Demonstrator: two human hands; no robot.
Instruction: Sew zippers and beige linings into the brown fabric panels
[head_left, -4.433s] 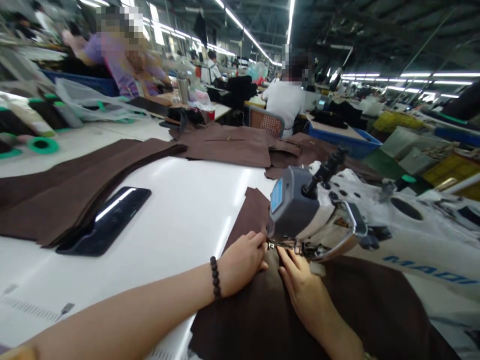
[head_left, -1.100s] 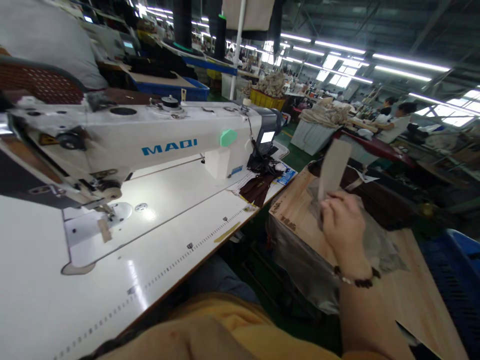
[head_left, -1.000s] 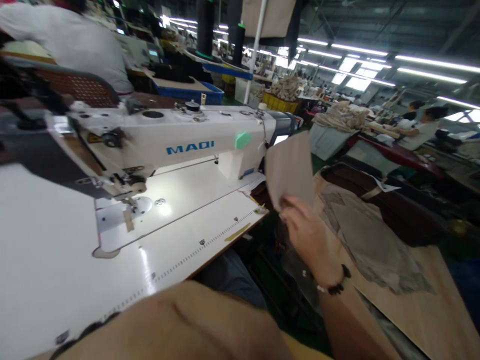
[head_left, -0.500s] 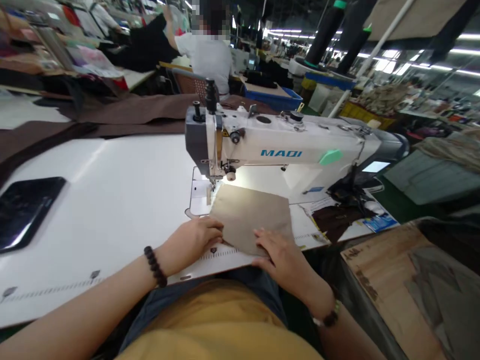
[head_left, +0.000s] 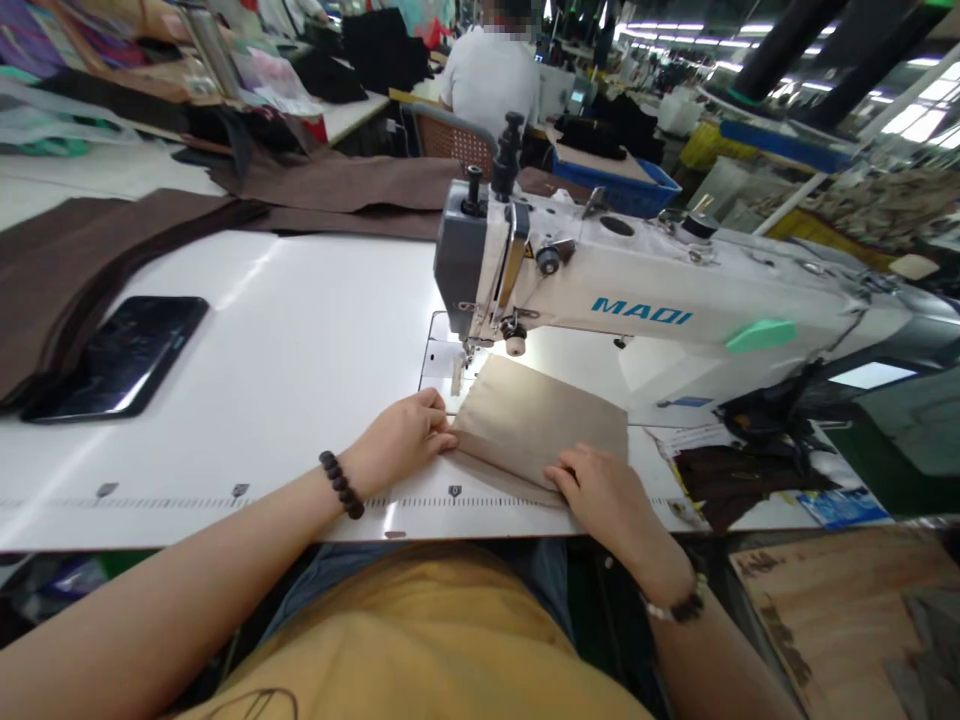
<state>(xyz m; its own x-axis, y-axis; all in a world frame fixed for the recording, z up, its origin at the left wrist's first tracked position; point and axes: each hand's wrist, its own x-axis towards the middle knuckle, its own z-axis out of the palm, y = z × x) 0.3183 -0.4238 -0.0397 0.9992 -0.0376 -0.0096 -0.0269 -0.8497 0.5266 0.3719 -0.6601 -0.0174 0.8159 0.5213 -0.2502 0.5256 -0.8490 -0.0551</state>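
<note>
A tan rectangular fabric piece (head_left: 536, 420) lies on the white table in front of the white sewing machine (head_left: 645, 300), its far corner near the needle. My left hand (head_left: 401, 440) grips the piece's near left corner, fingers curled on its edge. My right hand (head_left: 600, 495) presses on the near right edge with bent fingers. Both wrists wear bead bracelets.
A black phone (head_left: 120, 355) lies at the left on the table (head_left: 285, 350), beside stacked dark brown fabric (head_left: 82, 255). More brown fabric lies behind the machine. Dark scraps (head_left: 735, 470) sit at the right table end. A wooden board (head_left: 832, 620) is at lower right. A seated person in white (head_left: 491, 80) works ahead.
My right hand carried the tan piece from the board at the right onto the table. Both hands now hold it flat, and it has slid closer to the needle.
</note>
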